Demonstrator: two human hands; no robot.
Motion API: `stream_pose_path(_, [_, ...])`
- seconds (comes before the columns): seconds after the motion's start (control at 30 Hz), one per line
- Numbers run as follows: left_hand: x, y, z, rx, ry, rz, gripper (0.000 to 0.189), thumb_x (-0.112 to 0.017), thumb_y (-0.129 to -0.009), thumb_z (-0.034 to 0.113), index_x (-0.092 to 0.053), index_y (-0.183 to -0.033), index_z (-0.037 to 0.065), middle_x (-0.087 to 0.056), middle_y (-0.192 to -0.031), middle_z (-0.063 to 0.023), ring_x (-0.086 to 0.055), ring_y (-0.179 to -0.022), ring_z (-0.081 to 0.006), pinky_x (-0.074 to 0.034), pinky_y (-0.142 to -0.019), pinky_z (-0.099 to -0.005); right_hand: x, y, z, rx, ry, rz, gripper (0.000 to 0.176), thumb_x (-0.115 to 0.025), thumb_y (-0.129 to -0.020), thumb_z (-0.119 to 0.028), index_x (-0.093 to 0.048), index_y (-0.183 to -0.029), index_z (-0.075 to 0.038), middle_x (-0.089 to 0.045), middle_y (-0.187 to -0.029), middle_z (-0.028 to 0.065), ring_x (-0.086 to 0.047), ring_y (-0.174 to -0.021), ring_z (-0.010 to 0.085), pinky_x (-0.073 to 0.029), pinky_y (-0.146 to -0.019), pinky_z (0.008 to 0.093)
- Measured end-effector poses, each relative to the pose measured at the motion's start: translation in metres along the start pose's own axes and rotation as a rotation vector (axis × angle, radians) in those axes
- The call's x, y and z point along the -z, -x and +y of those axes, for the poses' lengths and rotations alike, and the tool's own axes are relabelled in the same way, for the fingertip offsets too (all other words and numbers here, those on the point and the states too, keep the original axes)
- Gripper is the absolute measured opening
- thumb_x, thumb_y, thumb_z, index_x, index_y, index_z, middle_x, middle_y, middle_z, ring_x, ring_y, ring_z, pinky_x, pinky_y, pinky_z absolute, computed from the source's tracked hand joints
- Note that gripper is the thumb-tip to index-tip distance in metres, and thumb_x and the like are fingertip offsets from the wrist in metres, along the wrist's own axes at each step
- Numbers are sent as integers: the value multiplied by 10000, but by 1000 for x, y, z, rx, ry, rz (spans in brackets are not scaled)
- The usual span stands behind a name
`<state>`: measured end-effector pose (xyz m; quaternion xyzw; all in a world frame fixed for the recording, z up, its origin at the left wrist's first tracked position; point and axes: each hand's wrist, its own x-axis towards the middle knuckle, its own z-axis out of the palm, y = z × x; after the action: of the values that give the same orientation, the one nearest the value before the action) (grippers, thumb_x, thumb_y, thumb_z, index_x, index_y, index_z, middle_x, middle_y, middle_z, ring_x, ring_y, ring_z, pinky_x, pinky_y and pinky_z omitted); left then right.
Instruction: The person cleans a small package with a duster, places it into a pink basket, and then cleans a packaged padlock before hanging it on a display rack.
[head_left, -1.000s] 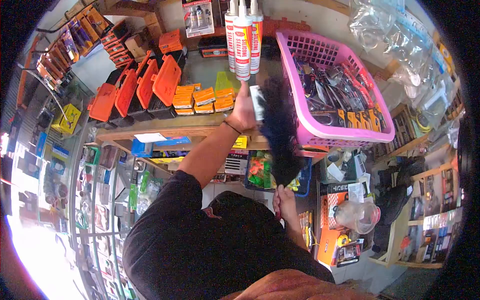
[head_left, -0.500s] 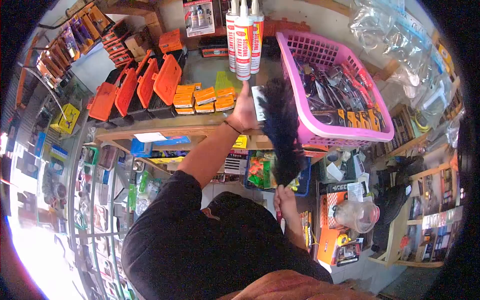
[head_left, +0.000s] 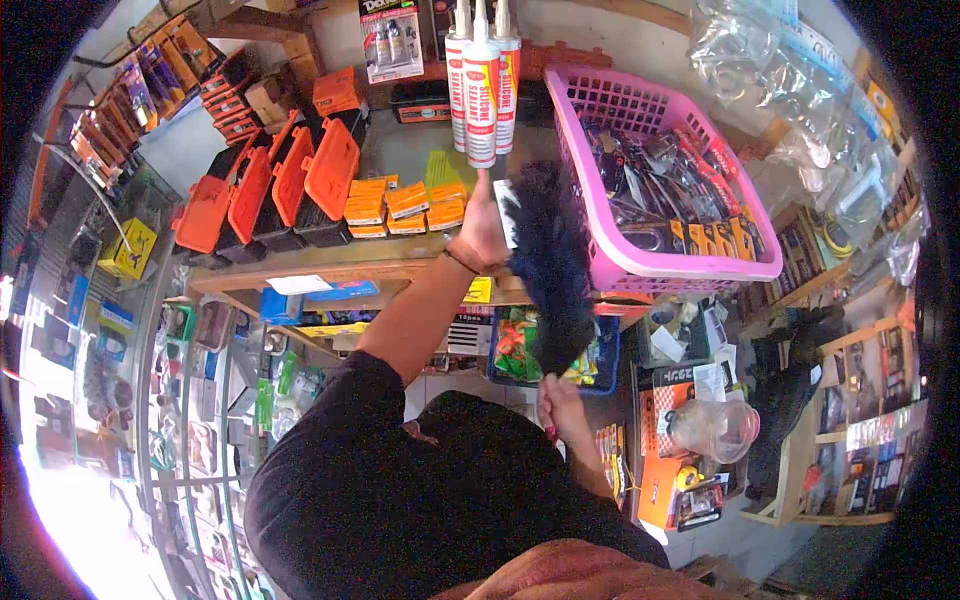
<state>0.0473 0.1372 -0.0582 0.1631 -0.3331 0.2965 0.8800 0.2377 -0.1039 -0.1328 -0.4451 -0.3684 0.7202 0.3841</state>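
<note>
My left hand [head_left: 483, 235] is on the shelf edge side of the bench, closed around a small white pack [head_left: 506, 213] with dark print, partly hidden. Its thumb points up just below the silicone sealant tubes [head_left: 481, 105]. In my right hand [head_left: 560, 402] is the handle of a black feather duster [head_left: 553, 285], its fingers wrapped round it. The feathers stand upward against the white pack, beside the pink basket [head_left: 690, 272]. Small orange boxes [head_left: 408, 200] sit left of my left hand.
Open orange-lidded cases [head_left: 330, 170] line the left of the wooden bench [head_left: 350, 268]. Below it stands a blue bin [head_left: 500, 378] of colourful packets. A clear plastic jar [head_left: 715, 432] is at lower right, and plastic bags [head_left: 745, 60] hang at upper right.
The view has shifted slightly. The duster's feathers and both hands have moved a little to the left in the picture; both hands keep their hold.
</note>
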Motion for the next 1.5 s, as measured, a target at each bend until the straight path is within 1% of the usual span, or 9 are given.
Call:
stream_pose_path(0.8, [-25, -9, -10, -151, -192, 686, 859, -355, -693, 729, -423, -1199, 38, -511, -1124, -184, -510, -995, -343, -385, -878, -480, 13, 1, 0, -41, 254, 167, 399, -414, -894, -367, -461, -615, -85, -445, -534, 12, -397, -468, 80, -309, -427, 236])
stream_pose_path(1.03, [-42, -15, -23, -200, -362, 652, 717, -321, -793, 631, -416, -1215, 58, -515, -1133, -153, -496, -1036, -316, -393, -880, -456, 16, 17, -17, -113, 234, 205, 408, -389, -896, -391, -462, -640, -81, -410, -489, 10, -393, -418, 105, -327, -405, 256])
stream_pose_path(1.07, [-8, -7, -10, -30, 8, -54, 741, -293, -791, 645, -405, -1223, 53, -511, -1138, -158, -476, -1062, -321, -371, -905, -459, 14, 15, -1, 55, 379, 141, 395, -392, -898, -380, -478, -658, -78, -428, -519, 12, -419, -479, 110, -350, -460, 258])
stream_pose_path(1.1, [-41, -18, -25, -187, -303, 672, 721, -289, -795, 641, -424, -1211, 67, -515, -1132, -155, -501, -1022, -318, -362, -914, -456, 18, 5, 17, 236, 528, 73, 383, -395, -899, -370, -494, -677, -74, -445, -550, 15, -445, -539, 115, -374, -514, 261])
stream_pose_path(1.13, [-31, -12, -17, -79, -371, 489, 710, -289, -799, 635, -430, -1207, 73, -517, -1129, -151, -506, -1010, -314, -365, -911, -455, 62, -20, 59, 22, 1198, -40, 333, -412, -900, -328, -519, -717, -71, -460, -584, 12, -454, -635, 121, -376, -603, 263])
stream_pose_path(1.23, [-22, -4, -11, -24, -411, 260, 759, -301, -775, 662, -410, -1218, 55, -510, -1130, -175, -504, -1005, -341, -362, -911, -473, 1, 16, -16, 55, 366, 128, 387, -418, -891, -356, -471, -625, -79, -425, -504, 23, -396, -434, 118, -301, -416, 257])
stream_pose_path(1.3, [-37, -8, -23, -146, 169, 70, 877, -330, -722, 712, -345, -1252, 14, -485, -1143, -226, -470, -1043, -399, -352, -915, -504, 5, 16, -16, -89, 294, 182, 395, -426, -890, -358, -469, -644, -52, -441, -547, 18, -410, -494, 123, -312, -471, 264])
stream_pose_path(1.33, [-42, -16, -29, -311, -405, 715, 845, -344, -728, 700, -370, -1234, 23, -496, -1125, -225, -493, -1016, -391, -385, -886, -496, 8, 16, -11, -230, 205, 232, 406, -435, -890, -360, -467, -662, -25, -458, -590, 12, -424, -554, 129, -324, -525, 271])
stream_pose_path(1.5, [-20, -3, -14, -49, -430, 297, 660, -322, -807, 612, -451, -1165, 72, -543, -1074, -158, -539, -960, -308, -426, -845, -445, 22, 4, 10, 79, 554, 161, 422, -404, -892, -380, -492, -632, -60, -457, -550, 12, -404, -492, 111, -303, -473, 257])
